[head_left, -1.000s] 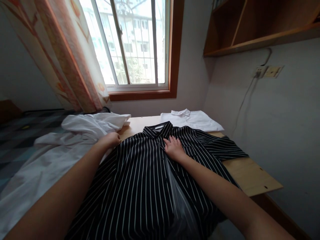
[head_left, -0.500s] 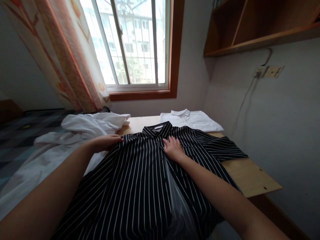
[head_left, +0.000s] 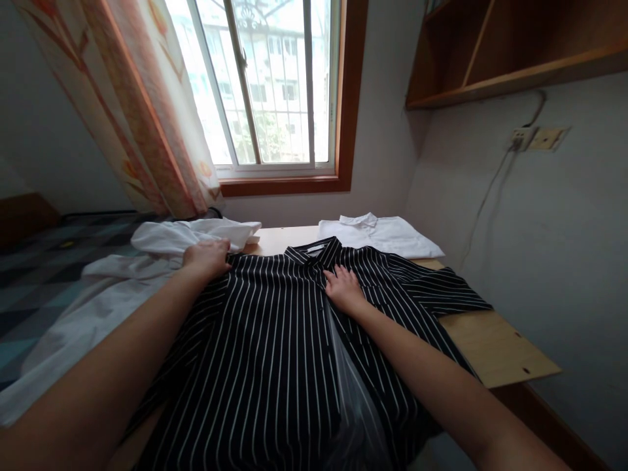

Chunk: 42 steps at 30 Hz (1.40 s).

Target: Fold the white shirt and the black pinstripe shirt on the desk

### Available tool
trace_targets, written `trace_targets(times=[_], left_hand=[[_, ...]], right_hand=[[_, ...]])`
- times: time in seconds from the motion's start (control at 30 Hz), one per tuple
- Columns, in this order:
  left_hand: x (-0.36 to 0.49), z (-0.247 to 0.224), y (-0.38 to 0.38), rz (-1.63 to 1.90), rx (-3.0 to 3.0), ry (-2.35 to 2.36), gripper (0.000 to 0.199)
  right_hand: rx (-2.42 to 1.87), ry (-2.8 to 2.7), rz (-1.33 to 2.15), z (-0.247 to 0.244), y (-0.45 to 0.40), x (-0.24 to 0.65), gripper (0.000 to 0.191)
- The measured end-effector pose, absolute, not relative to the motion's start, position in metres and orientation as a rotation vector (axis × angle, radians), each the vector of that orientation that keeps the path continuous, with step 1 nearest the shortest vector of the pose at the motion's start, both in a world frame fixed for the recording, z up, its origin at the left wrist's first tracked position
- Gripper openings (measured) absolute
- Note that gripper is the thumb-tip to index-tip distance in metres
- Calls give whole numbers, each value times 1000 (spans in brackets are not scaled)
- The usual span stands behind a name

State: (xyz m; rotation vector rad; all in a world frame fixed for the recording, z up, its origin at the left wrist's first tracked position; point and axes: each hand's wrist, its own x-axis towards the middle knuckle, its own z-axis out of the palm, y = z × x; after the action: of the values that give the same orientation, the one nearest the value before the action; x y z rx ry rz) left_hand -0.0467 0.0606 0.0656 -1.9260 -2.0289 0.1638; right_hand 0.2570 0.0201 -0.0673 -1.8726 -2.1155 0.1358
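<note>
A black shirt with white stripes (head_left: 275, 327) lies spread on a light wooden board (head_left: 510, 347), its collar toward the window. My left hand (head_left: 209, 257) is closed on the shirt's left shoulder, where the sleeve begins. My right hand (head_left: 344, 288) rests with spread fingers on the shirt front just below the collar. The front opening gapes below that hand, and a sheer pale layer shows in it. One sleeve reaches out to the right; the other hangs partly hidden behind my left forearm.
A folded white shirt (head_left: 383, 235) lies at the board's back right. Crumpled white cloth (head_left: 127, 275) covers the left side, beside a checked bed (head_left: 44, 261). A window (head_left: 275, 91), curtain (head_left: 132, 98) and wall shelf (head_left: 520, 46) stand around.
My left hand has moved slightly left and up, pulling the shoulder outward and smoother. The left sleeve has shifted. My right hand keeps its place on the shirt, and the view has turned slightly.
</note>
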Motion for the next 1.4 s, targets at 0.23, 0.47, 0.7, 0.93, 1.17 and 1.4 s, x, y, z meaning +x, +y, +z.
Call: trace_targets(times=[0.23, 0.47, 0.7, 0.93, 1.17, 1.4], left_hand=[[17, 14, 56, -79, -2274, -1707, 31], [67, -45, 60, -151, -2385, -2007, 57], [70, -49, 58, -110, -2348, -2162, 70], [58, -24, 67, -223, -2210, -2043, 49], [26, -11, 100, -191, -2157, -2141, 36], [17, -13, 118, -289, -2169, -2287, 28]], right_hand=[[-1879, -2122, 163, -66, 20, 257, 51], [-1844, -2135, 142, -69, 26, 260, 50], [-1739, -2262, 180, -68, 43, 271, 47], [-1620, -2157, 187, -44, 59, 297, 33], [-2081, -1807, 68, -26, 102, 351, 39], [-2163, -1840, 161, -27, 119, 365, 29]])
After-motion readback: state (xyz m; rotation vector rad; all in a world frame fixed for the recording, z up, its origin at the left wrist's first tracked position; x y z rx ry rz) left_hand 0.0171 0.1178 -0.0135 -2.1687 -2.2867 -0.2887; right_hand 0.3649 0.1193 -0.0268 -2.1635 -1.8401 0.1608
